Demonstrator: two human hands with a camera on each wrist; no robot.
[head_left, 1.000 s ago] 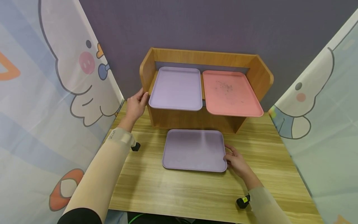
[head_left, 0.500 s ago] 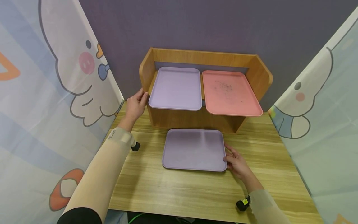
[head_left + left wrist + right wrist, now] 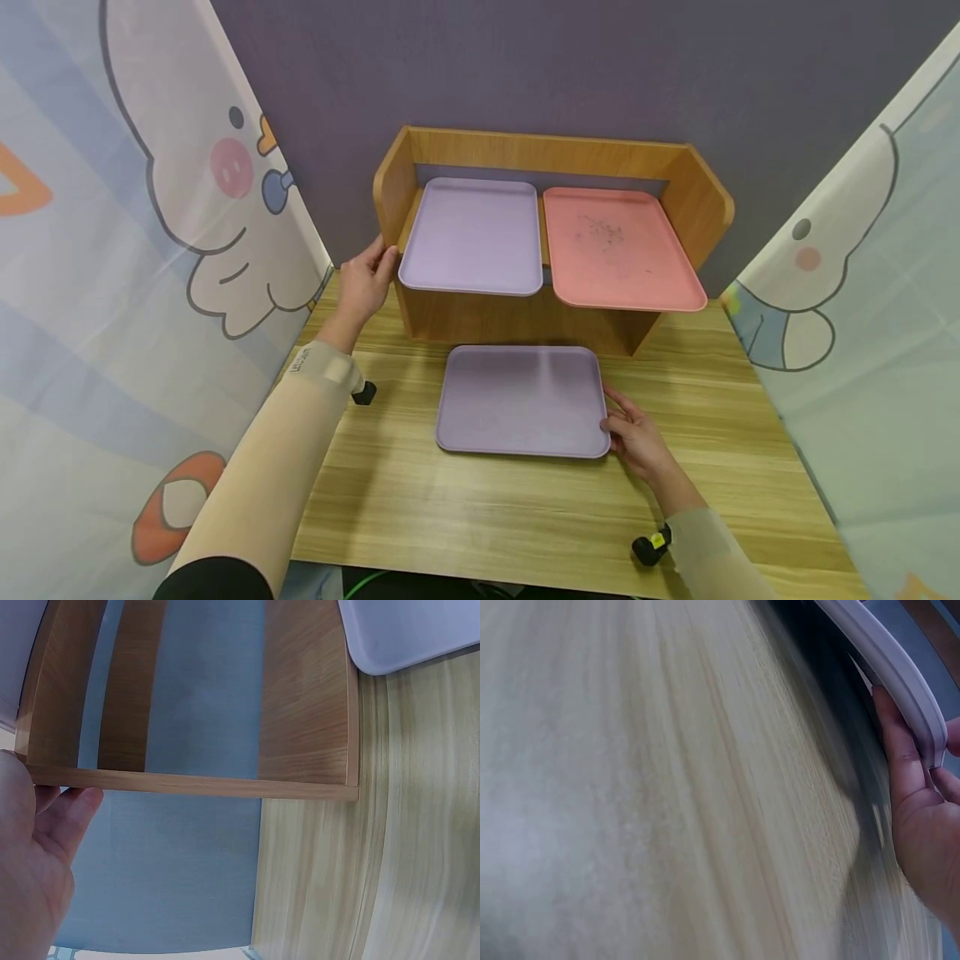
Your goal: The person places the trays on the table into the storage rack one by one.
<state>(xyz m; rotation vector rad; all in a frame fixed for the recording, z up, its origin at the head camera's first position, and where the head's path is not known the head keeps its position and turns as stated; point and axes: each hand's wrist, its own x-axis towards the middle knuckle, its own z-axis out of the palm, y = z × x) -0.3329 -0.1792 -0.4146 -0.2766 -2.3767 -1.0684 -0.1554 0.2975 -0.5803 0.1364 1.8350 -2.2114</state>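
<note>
A wooden desktop shelf [image 3: 517,325] stands at the back of the table. My left hand [image 3: 363,283] grips its left side panel, with fingertips against the outer face in the left wrist view. In front of the shelf is a purple tray [image 3: 522,402], flat side up. At its right end my right hand [image 3: 636,435] pinches the rim, thumb on top. The right wrist view shows a finger under the tray's edge [image 3: 889,664], with a dark shadow below it. Two more trays lie side by side on the shelf top: a lilac tray [image 3: 474,237] at left and a pink tray [image 3: 622,250] with dark scratches at right.
The wood-grain table [image 3: 450,517] runs to a front edge near the bottom of the head view. A dark grey wall [image 3: 555,67] rises behind the shelf. Printed cartoon curtains hang on the left [image 3: 90,333] and right [image 3: 892,300]. Both shelf-top trays overhang its front.
</note>
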